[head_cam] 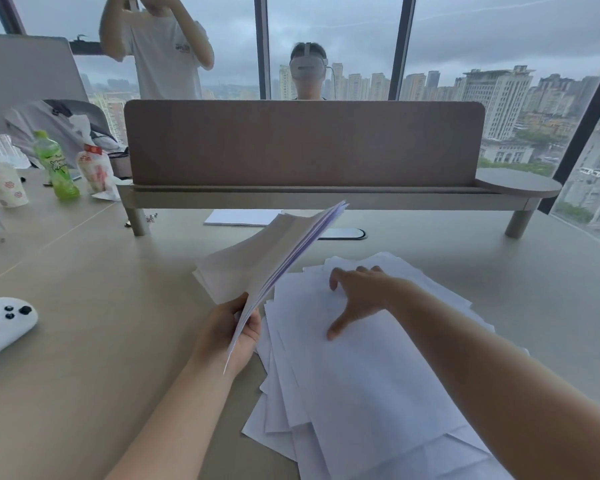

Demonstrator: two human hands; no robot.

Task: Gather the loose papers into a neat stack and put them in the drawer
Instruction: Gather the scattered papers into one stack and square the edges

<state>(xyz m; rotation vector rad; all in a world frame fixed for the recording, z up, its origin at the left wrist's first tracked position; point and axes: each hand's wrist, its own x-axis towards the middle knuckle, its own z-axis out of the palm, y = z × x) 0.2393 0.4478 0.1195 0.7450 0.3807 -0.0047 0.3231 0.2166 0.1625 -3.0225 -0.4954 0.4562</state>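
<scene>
The left hand point(231, 332) pinches a bunch of papers point(257, 261) by its near edge, tilted up off the bench point(84, 341). The right hand point(357, 296) lies flat with spread fingers on the loose sheets point(361, 393) fanned out under and behind it. Paper is light, thin, floppy and slides easily, so scoop sheets by their edges. No drawer shows.

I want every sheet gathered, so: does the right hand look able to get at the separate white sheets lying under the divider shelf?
Probably yes. The right hand rests open on the loose papers, holding nothing, and the desk between them and the separate sheets is bare. They lie farther back, so it would take a forward stretch.
</scene>
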